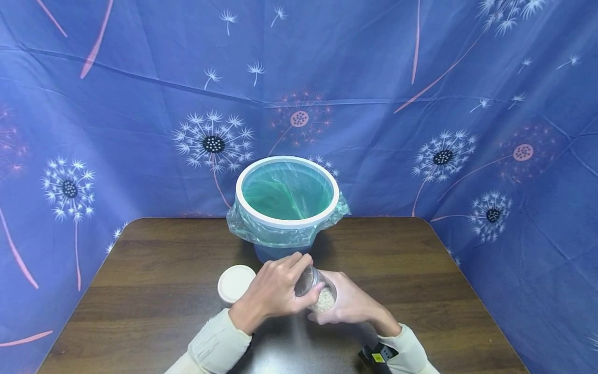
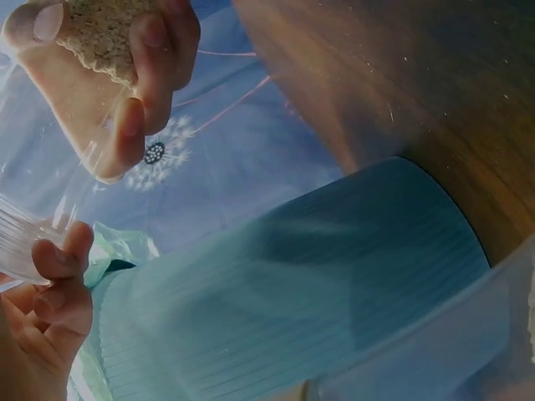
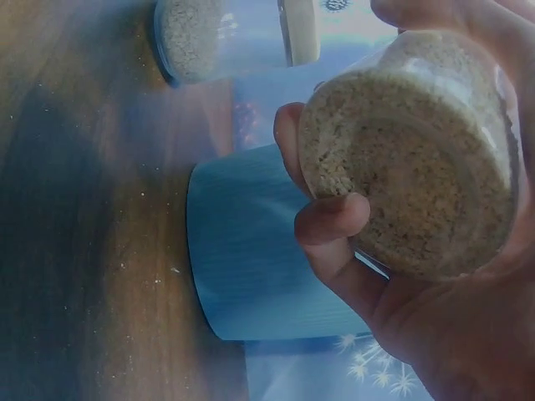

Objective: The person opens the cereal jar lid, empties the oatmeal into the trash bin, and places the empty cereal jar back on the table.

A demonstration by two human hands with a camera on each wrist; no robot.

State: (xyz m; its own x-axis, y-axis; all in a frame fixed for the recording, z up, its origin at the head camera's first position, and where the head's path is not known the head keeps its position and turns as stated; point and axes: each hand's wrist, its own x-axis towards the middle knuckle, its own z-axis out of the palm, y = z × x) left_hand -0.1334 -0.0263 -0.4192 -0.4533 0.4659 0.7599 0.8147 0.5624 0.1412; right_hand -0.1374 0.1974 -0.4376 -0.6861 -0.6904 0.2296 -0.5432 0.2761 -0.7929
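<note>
A clear jar (image 1: 325, 300) partly filled with pale flakes or grain is held between both hands, tilted over the table in front of the bin. My right hand (image 1: 352, 301) wraps round its body; in the right wrist view, fingers and thumb circle the jar (image 3: 401, 167) near its base, with the grain showing through the bottom. At the upper end my left hand (image 1: 275, 288) grips the jar's neck, its thumb across the near side. Screw threads show on the clear neck (image 2: 29, 242) in the left wrist view, beside the left fingertips.
Just behind the hands stands a blue bin (image 1: 275, 253) with a white rim (image 1: 240, 195) and a green plastic liner (image 1: 247, 228) folded over it. A second jar with a cream lid (image 1: 236, 284) is beside the left hand. Patterned blue cloth (image 1: 154, 156) hangs behind the brown table (image 1: 154, 291).
</note>
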